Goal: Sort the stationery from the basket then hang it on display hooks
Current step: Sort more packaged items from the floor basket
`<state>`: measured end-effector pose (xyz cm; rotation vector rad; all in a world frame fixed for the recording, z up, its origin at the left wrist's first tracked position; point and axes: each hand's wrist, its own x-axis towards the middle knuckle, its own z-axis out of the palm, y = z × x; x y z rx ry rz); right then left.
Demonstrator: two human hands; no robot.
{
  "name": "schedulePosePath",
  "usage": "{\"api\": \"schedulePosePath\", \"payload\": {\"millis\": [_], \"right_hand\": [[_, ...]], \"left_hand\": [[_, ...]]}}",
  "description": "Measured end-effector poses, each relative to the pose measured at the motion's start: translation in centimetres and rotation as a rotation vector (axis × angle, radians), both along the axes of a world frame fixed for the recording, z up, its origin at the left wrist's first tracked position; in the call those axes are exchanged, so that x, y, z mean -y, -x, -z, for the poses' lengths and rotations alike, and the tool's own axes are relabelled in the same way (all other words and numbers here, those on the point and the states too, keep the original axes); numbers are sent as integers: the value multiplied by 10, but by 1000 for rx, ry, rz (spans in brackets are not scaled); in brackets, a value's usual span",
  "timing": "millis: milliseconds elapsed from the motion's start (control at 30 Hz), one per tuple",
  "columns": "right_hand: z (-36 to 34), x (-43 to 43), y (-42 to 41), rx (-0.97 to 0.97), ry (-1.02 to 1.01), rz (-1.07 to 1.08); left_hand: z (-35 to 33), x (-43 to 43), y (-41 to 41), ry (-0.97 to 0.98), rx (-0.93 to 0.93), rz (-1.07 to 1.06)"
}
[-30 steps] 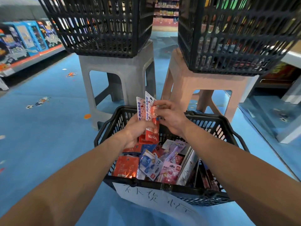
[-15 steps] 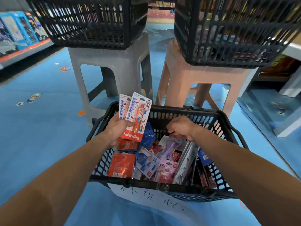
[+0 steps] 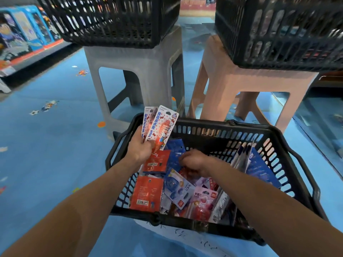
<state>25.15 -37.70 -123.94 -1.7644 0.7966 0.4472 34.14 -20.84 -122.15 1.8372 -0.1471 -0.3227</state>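
Cards [image 3: 160, 125] x2 in L hand [image 3: 140, 147], R hand [image 3: 193, 161] apparently curled in basket [image 3: 219, 125]

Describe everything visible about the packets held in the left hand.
Two long, narrow card packets with hang holes, white with red dots and bows, blue lettering and a cartoon cat. Fanned and overlapping, they stand nearly upright over the far left corner of the basket, gripped at their lower ends by the left hand.

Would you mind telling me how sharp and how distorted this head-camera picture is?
Head view: wide-angle distortion leans the grey stool and pink stool apart; the raised baskets and side shelf are blurred; the cards in the left hand and packets in the floor basket look sharp.
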Motion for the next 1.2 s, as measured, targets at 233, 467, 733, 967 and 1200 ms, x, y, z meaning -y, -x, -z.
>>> {"api": "schedulePosePath", "payload": {"millis": [233,467,733,967,1200], "right_hand": [[14,11,-16,160,360,56],[18,1,-30,283,343,72],[22,-2,-26,70,413,-113],[10,7,-19,75,381,-157],[5,23,4,164,558,-405]], "left_hand": [[5,5,1,-57,94,-39],[11,4,1,-75,144,-19],[12,4,1,-87,162,-21],[5,4,3,-114,124,-46],[-6,1,5,-45,125,-48]]}}
